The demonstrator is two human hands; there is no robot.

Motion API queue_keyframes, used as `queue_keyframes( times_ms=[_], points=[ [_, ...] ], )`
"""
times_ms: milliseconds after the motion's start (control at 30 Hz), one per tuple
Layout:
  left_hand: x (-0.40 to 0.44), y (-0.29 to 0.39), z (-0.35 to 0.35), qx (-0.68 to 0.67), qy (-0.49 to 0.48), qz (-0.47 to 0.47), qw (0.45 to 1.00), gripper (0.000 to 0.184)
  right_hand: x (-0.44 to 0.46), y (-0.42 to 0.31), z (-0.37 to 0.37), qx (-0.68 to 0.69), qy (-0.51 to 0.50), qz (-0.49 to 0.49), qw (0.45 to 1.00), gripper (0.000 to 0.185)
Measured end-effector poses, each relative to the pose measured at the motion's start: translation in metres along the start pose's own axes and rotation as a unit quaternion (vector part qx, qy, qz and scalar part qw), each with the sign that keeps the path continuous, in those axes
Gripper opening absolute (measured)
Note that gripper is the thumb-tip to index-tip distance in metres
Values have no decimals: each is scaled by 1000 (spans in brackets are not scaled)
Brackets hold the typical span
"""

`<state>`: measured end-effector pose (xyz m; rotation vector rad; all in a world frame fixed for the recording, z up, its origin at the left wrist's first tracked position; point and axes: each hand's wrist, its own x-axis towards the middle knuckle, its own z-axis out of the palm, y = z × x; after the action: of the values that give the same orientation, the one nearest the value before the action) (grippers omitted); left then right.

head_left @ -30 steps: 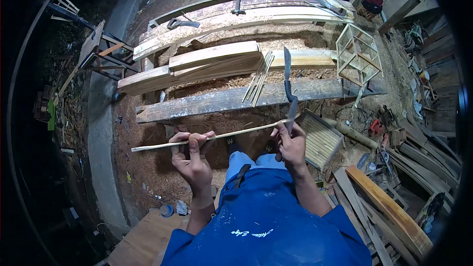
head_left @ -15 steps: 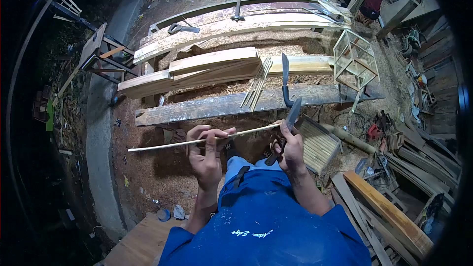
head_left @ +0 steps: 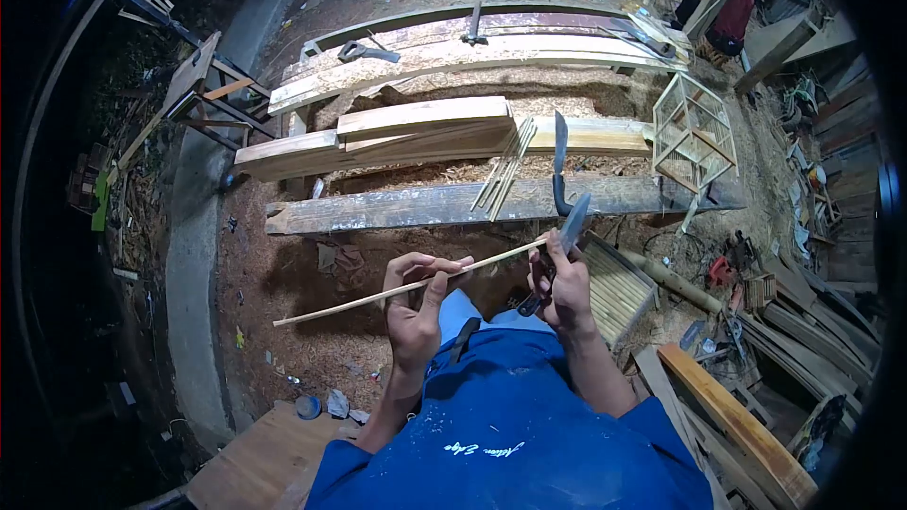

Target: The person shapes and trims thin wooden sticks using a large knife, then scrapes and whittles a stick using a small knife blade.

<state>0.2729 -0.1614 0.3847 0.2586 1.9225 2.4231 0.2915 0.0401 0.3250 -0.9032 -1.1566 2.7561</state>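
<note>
A thin wooden stick [head_left: 354,303] slants across in front of my body, its left end lower than its right. My left hand [head_left: 413,312] pinches it near the middle between thumb and fingers. In my right hand [head_left: 569,291] is a knife [head_left: 574,219], blade pointing up and away, dark handle below the fingers. The stick's right end meets that hand beside the base of the blade. Beyond, a second knife [head_left: 560,146] with a dark bent handle rests over the weathered plank [head_left: 406,209]. Several loose thin sticks [head_left: 504,175] lie to its left.
Thick pale beams [head_left: 425,120] lie behind the plank, with a handsaw [head_left: 368,53] and a hammer [head_left: 474,26] farther back. A wooden frame cage [head_left: 694,132] stands at right. Near my right arm are a slatted tray [head_left: 619,288] and an orange-brown board [head_left: 732,420].
The stick has tilted more steeply, its left end dropping and shifting right. Both hands have moved slightly right in view, still holding stick and knife. The whole view has shifted a little.
</note>
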Motion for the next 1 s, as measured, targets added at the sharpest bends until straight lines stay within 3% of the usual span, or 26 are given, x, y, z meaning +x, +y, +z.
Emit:
queue_keyframes(
  times_ms=[100, 167, 267, 300, 367, 467, 533, 600, 733, 800, 867, 1000],
  points=[
    [11, 2, -10, -4, 32, 7, 999, 18, 13, -1, 10, -45, -34, 20, 998, 32],
    [26, 4, -21, 10, 51, 27, 998, 17, 32, 5, 13, -47, -57, 70, 995, 46],
    [71, -2, -46, 96, 93, 69, 989, 17, 71, 36, 36, -12, -16, 70, 997, 53],
    [88, -7, -52, 121, 110, 82, 983, 18, 82, 39, 41, -16, -55, 71, 996, 59],
    [122, -23, -72, 183, 126, 89, 971, 20, 102, 49, 54, -4, -51, 79, 996, 58],
    [189, -66, -97, 155, 108, 61, 980, 17, 140, 58, 82, 9, -41, 91, 995, 54],
    [239, -98, -109, 157, 112, 53, 980, 14, 171, 56, 99, 6, -55, 134, 989, 45],
    [286, -128, -119, 112, 98, 39, 988, 13, 201, 58, 116, -14, -37, 117, 992, 28],
    [367, -186, -142, 132, 76, -5, 988, 12, 269, 71, 138, -30, 12, 99, 995, 34],
    [397, -213, -152, 144, 61, -38, 987, 10, 309, 85, 137, -156, 26, 46, 986, 41],
    [413, -241, -159, 157, 44, -74, 984, 9, 352, 96, 131, -166, 38, 46, 984, 44],
    [430, -287, -160, 167, 37, -34, 985, 12, 421, 120, 116, -272, 57, 37, 960, 43]
  ],
)
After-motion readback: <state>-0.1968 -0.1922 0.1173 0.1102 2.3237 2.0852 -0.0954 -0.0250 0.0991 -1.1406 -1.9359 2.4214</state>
